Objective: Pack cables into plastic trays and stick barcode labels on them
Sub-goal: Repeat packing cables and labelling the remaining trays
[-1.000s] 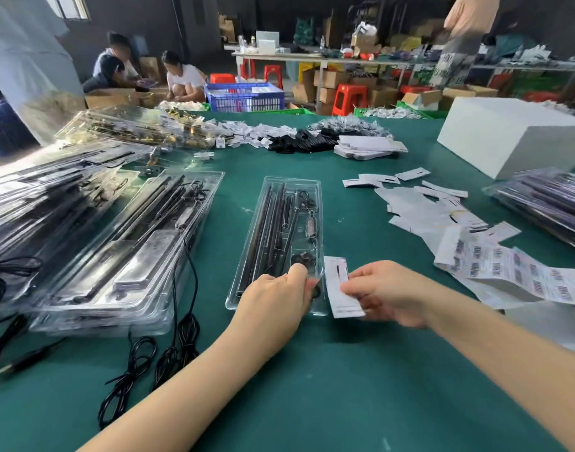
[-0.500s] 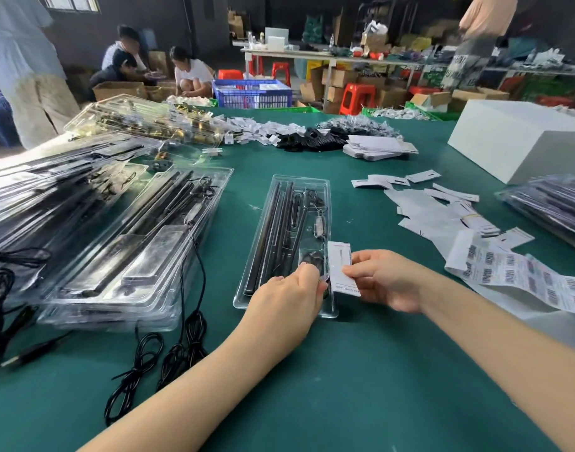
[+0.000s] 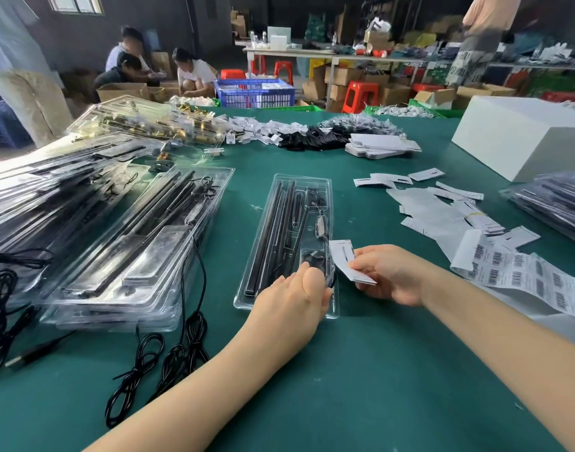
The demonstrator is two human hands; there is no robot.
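A clear plastic tray (image 3: 281, 203) lies lengthwise on the green table in front of me, with black rods and a coiled black cable inside. My left hand (image 3: 292, 298) rests on the tray's near end, thumb pressing the coiled cable (image 3: 313, 257) into its pocket. My right hand (image 3: 390, 272) pinches a small white card label (image 3: 344, 256) just right of the tray, its far end touching the tray's right edge.
Stacks of filled trays (image 3: 123, 243) sit at the left, loose black cables (image 3: 168, 353) at their near side. A barcode label sheet (image 3: 533, 278) and scattered white backing papers lie at the right, beside a white box (image 3: 520, 135). People work beyond the table.
My right hand has lifted and tilted the white label toward the tray's right edge. My left hand stays on the tray's near end over the cable.
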